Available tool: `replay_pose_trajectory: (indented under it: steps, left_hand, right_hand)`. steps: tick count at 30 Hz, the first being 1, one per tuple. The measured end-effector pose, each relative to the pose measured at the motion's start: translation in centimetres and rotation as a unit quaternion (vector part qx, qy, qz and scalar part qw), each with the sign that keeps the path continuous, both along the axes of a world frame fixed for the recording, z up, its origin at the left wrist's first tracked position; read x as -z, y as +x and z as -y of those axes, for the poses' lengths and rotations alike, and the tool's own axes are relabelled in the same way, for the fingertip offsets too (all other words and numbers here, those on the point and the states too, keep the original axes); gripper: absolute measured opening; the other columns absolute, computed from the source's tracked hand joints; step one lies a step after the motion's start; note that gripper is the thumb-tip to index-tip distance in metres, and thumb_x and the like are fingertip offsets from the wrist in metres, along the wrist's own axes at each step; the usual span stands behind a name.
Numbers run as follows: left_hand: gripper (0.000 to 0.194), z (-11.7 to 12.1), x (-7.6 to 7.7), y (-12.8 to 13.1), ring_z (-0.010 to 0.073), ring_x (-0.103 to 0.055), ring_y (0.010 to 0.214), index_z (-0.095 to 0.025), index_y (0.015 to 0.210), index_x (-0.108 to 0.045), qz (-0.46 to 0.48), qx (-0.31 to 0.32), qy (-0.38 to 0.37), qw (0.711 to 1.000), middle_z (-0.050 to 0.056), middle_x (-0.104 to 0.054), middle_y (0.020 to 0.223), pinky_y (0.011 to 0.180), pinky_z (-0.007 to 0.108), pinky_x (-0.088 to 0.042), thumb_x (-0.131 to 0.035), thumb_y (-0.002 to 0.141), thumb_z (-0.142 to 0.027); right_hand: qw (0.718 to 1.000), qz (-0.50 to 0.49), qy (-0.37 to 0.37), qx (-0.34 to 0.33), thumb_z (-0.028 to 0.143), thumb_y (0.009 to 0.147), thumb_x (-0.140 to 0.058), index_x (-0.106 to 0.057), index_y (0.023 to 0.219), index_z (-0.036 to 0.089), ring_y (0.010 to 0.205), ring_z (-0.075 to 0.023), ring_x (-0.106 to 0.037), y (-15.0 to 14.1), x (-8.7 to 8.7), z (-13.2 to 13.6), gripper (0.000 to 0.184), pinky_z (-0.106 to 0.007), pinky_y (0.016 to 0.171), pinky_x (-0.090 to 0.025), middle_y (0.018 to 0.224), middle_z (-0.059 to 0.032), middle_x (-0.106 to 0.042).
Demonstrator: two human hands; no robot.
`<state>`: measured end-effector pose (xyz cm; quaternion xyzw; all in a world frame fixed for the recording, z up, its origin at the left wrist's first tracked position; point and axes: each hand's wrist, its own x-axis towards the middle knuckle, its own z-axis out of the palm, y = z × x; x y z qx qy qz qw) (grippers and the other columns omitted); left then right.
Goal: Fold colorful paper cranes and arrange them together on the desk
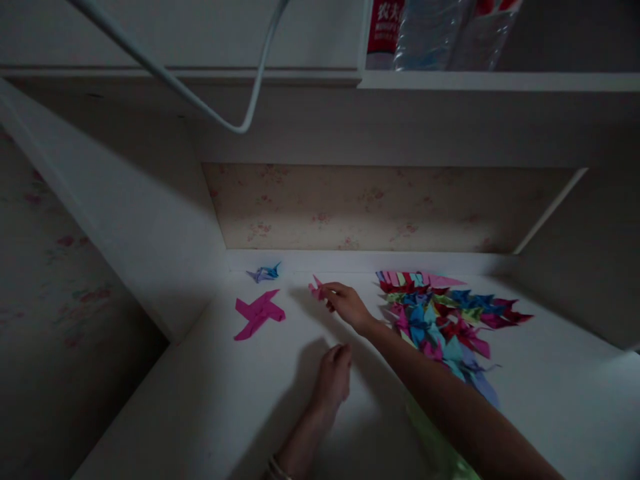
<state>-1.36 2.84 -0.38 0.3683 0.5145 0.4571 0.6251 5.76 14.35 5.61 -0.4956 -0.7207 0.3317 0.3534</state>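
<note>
My right hand [347,305] reaches over the white desk with thumb and fingertips pinched on a small pink origami crane [316,289]. Lower and nearer to me, my left hand [334,375] is curled into a loose fist, with nothing visible in it. Left of the crane lies a magenta folded-paper pinwheel [260,313]. Behind the pinwheel, small blue and lilac origami cranes [265,273] sit close together. To the right of my right hand, several rows of coloured origami cranes [440,310] are spread on the desk, partly behind my forearm.
A white cable [220,120] hangs down at the upper left. Plastic bottles [430,33] stand on the shelf [500,81] overhead. White side panels [135,220] and floral wallpaper [370,207] bound the desk surface [210,407]. Green cloth [435,440] shows below my right forearm.
</note>
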Motion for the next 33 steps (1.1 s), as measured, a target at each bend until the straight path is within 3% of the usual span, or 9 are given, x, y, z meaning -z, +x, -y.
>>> replay_pose_trajectory:
  steps: [3,6,10,13,18,23,26,30,33]
  left_hand:
    - [0.040,0.3,-0.8,-0.2,0.0043,-0.012,0.036,-0.022,0.068,-0.042,0.046,0.013,-0.025,0.999,-0.013,-0.024,0.045,0.039,0.020,-0.009,-0.052,0.074,-0.061]
    - [0.044,0.6,-1.3,-0.2,0.0040,-0.010,0.036,-0.022,0.072,-0.045,0.046,0.043,-0.008,0.998,-0.014,-0.024,0.043,0.038,0.020,-0.007,-0.052,0.073,-0.066]
    - [0.045,0.9,-1.3,0.1,0.0035,-0.015,0.036,-0.019,0.071,-0.048,-0.008,0.087,0.030,0.996,-0.013,-0.027,0.045,0.038,0.019,-0.008,-0.055,0.074,-0.063]
    - [0.043,1.0,-1.3,0.1,0.0039,-0.018,0.037,-0.019,0.071,-0.049,-0.022,0.101,0.045,0.994,-0.013,-0.028,0.047,0.038,0.020,-0.010,-0.058,0.074,-0.060]
    - [0.040,1.4,-2.0,-0.2,0.0053,-0.017,0.041,-0.016,0.080,-0.058,-0.033,0.135,0.051,0.989,-0.012,-0.027,0.049,0.040,0.021,-0.012,-0.060,0.076,-0.056]
    - [0.036,1.8,-2.6,0.2,0.0084,-0.038,0.054,-0.012,0.086,-0.072,-0.068,0.144,0.128,0.979,-0.004,-0.052,0.060,0.052,0.020,-0.027,-0.068,0.072,-0.045]
    - [0.035,1.9,-2.9,0.5,0.0106,-0.045,0.061,-0.012,0.087,-0.074,-0.050,0.138,0.132,0.980,0.000,-0.061,0.069,0.058,0.021,-0.032,-0.065,0.075,-0.044]
    - [0.039,1.7,-3.1,0.5,0.0092,-0.040,0.052,-0.011,0.089,-0.074,-0.053,0.140,0.090,0.985,0.000,-0.059,0.061,0.052,0.020,-0.029,-0.068,0.073,-0.046]
    - [0.038,1.7,-3.2,0.4,0.0074,-0.035,0.047,-0.011,0.093,-0.074,-0.052,0.139,0.087,0.985,0.000,-0.060,0.059,0.048,0.019,-0.026,-0.068,0.074,-0.043]
  right_hand:
    - [0.995,-0.087,-0.028,0.035,0.043,0.090,-0.043,-0.068,0.100,0.018,0.060,-0.0138,-0.060,4.0,1.0,5.6,0.037,-0.026,0.058,-0.049,0.081,-0.0036,-0.069]
    - [0.950,-0.289,-0.104,0.055,0.044,0.084,-0.057,-0.071,0.096,0.019,0.067,-0.0154,-0.059,6.6,2.9,10.3,0.031,-0.026,0.059,-0.047,0.077,-0.0034,-0.068]
    - [0.894,-0.405,-0.163,0.100,0.044,0.078,-0.065,-0.074,0.090,0.020,0.074,-0.0180,-0.060,7.9,5.7,13.5,0.028,-0.028,0.064,-0.047,0.085,-0.0063,-0.070]
    - [0.880,-0.429,-0.170,0.117,0.046,0.073,-0.070,-0.075,0.088,0.021,0.078,-0.0201,-0.061,8.2,6.4,14.0,0.029,-0.031,0.069,-0.047,0.090,-0.0075,-0.070]
    - [0.881,-0.426,-0.166,0.124,0.048,0.077,-0.066,-0.075,0.083,0.023,0.079,-0.0200,-0.060,8.2,5.8,13.9,0.027,-0.028,0.065,-0.046,0.087,-0.0058,-0.070]
    - [0.876,-0.436,-0.170,0.113,0.045,0.077,-0.067,-0.074,0.077,0.020,0.071,-0.0168,-0.057,8.2,5.5,14.1,0.027,-0.027,0.064,-0.043,0.077,-0.0038,-0.067]
    - [0.876,-0.446,-0.154,0.100,0.041,0.073,-0.072,-0.071,0.077,0.020,0.071,-0.0159,-0.056,8.1,5.5,14.2,0.022,-0.027,0.065,-0.043,0.076,-0.0016,-0.065]
    - [0.868,-0.470,-0.146,0.075,0.037,0.070,-0.076,-0.061,0.072,0.021,0.062,-0.0134,-0.053,7.8,5.4,14.2,0.022,-0.025,0.060,-0.040,0.069,0.0024,-0.059]
    - [0.865,-0.475,-0.149,0.054,0.035,0.066,-0.079,-0.060,0.085,0.024,0.069,-0.0154,-0.057,7.6,5.2,14.3,0.029,-0.027,0.064,-0.043,0.079,0.0007,-0.063]
